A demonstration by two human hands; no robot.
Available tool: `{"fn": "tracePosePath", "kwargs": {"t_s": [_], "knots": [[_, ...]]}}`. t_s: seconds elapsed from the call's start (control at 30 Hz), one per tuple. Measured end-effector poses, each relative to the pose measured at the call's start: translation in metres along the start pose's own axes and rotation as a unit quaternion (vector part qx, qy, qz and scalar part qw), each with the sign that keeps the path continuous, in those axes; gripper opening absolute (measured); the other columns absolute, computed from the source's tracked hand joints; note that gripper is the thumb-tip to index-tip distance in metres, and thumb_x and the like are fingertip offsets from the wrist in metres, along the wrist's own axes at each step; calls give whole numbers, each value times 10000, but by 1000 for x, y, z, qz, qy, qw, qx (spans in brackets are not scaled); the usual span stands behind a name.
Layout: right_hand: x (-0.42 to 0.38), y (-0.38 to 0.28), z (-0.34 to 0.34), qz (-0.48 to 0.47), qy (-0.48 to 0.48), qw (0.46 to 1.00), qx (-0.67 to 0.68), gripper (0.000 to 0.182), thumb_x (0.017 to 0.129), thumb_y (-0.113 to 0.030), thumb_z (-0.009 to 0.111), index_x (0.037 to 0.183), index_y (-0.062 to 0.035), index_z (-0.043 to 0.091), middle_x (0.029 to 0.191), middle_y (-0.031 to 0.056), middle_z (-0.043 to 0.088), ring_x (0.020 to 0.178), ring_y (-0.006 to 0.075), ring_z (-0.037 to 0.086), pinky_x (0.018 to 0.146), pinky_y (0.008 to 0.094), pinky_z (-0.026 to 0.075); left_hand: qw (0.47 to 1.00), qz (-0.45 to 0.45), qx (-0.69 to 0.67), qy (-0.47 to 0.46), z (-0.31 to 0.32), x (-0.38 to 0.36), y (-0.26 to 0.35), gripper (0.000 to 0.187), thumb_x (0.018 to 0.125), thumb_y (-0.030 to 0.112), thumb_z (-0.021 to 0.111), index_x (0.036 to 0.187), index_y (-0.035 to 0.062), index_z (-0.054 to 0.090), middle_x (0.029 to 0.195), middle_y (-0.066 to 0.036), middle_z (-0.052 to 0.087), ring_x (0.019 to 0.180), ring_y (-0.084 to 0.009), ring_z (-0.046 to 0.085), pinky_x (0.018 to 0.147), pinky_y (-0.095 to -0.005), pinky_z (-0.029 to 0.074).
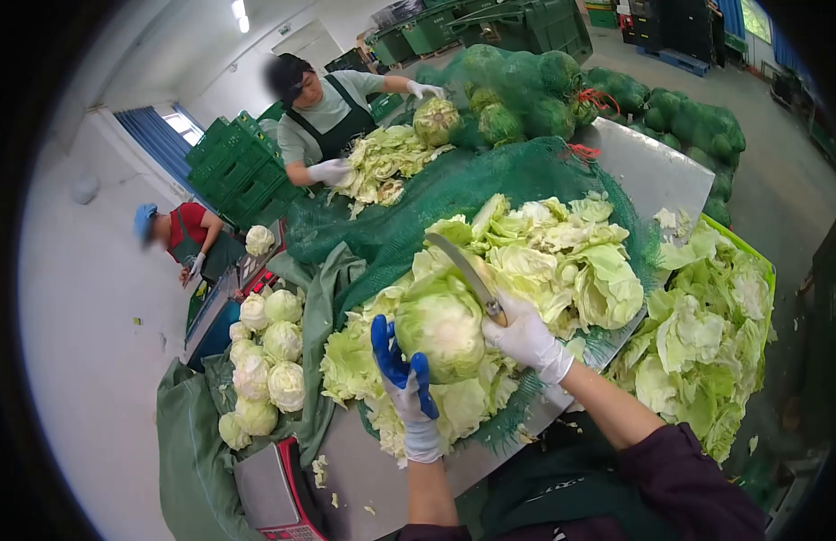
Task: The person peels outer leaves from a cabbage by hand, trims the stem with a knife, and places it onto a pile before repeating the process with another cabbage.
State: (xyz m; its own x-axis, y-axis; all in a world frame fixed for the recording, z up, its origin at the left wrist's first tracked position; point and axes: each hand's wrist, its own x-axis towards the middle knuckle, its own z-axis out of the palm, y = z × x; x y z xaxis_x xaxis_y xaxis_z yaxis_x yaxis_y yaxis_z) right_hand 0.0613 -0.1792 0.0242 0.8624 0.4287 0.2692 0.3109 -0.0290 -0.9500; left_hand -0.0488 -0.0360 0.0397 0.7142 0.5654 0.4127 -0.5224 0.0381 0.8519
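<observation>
A large pale-green cabbage (439, 330) is in front of me, its whitish side turned toward my right hand. My left hand (405, 374), in a white glove with blue coating, cups the cabbage from the left and below. In a thin white glove, my right hand (526, 338) grips the wooden handle of a curved knife (465, 272). The blade points up and to the left, overlapping the cabbage's upper right edge in this view. Loose cabbage leaves (562, 261) lie in a heap behind and around it, on green netting (472, 194).
Trimmed cabbages (283, 343) are piled at left, near a red-edged scale (272, 491). A bin of leaves (698, 334) stands at right. Across the metal table (648, 162), a co-worker (332, 117) handles another cabbage. Netted cabbages (526, 86) sit behind; another person (188, 234) stands far left.
</observation>
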Motion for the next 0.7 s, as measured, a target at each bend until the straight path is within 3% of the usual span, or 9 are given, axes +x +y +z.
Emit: {"fn": "tracePosePath", "kwargs": {"t_s": [0.07,0.1,0.13,0.2,0.23,0.33,0.5,0.6,0.7], "knots": [[19,-31,-13,-97,-44,994,-34,333,813,-183,591,1098,-17,543,665,98,536,567,199,530,559,316,444,993,2,112,-27,22,13,16,718,805,117,580,1449,59,268,1454,-78,316,1308,-210,353,1052,-327,309],[30,-37,-15,-136,-58,986,-80,342,807,-248,602,1074,-39,556,680,137,566,614,283,579,600,371,472,997,-71,-16,-31,21,19,13,823,722,-27,649,1445,68,267,1441,-19,297,1262,-165,357,958,-252,400],[40,-34,-12,-139,-58,985,-82,342,807,-248,602,1074,-39,556,680,137,566,614,283,579,600,371,472,996,-81,23,-42,17,23,-5,800,738,-52,623,1443,69,265,1414,-33,331,1240,-173,382,953,-261,420],[59,-10,-1,-42,-78,951,-296,407,802,-325,615,1069,-25,548,849,203,643,797,374,632,713,432,501,983,-17,150,-101,9,21,-48,713,768,-42,620,1413,46,328,1386,-69,363,1189,-191,431,947,-288,431],[72,-1,1,27,-100,933,-345,330,815,-330,594,974,-41,582,856,196,655,806,374,637,739,453,508,930,49,347,-113,9,18,-56,618,783,-33,630,1357,9,406,1336,-120,409,1144,-216,462,958,-326,417],[110,17,3,25,-24,939,-342,284,837,-301,565,935,-40,621,864,213,656,824,383,639,750,452,509,975,-73,195,-78,14,35,-57,612,783,-9,611,1357,14,403,1368,-93,397,1231,-190,406,990,-303,402],[155,81,-54,155,84,930,-323,318,857,-310,560,925,-7,628,859,245,648,848,401,632,751,456,499,981,-9,176,-81,-9,26,-60,542,774,46,681,1269,-2,466,1276,-143,436,1151,-236,457,971,-328,412],[137,88,-69,128,78,915,-374,337,895,-329,519,978,-21,629,874,240,651,847,397,634,748,449,503,967,16,248,-52,-14,21,-63,576,769,50,685,1294,4,451,1265,-135,439,1159,-240,452,1017,-336,370],[67,29,-59,7,85,963,-254,432,907,-412,515,1006,-1,602,899,252,641,808,408,629,721,456,500,933,68,347,-62,15,34,-42,556,763,100,706,1282,54,512,1118,-142,487,1035,-263,490,920,-360,410]]}}
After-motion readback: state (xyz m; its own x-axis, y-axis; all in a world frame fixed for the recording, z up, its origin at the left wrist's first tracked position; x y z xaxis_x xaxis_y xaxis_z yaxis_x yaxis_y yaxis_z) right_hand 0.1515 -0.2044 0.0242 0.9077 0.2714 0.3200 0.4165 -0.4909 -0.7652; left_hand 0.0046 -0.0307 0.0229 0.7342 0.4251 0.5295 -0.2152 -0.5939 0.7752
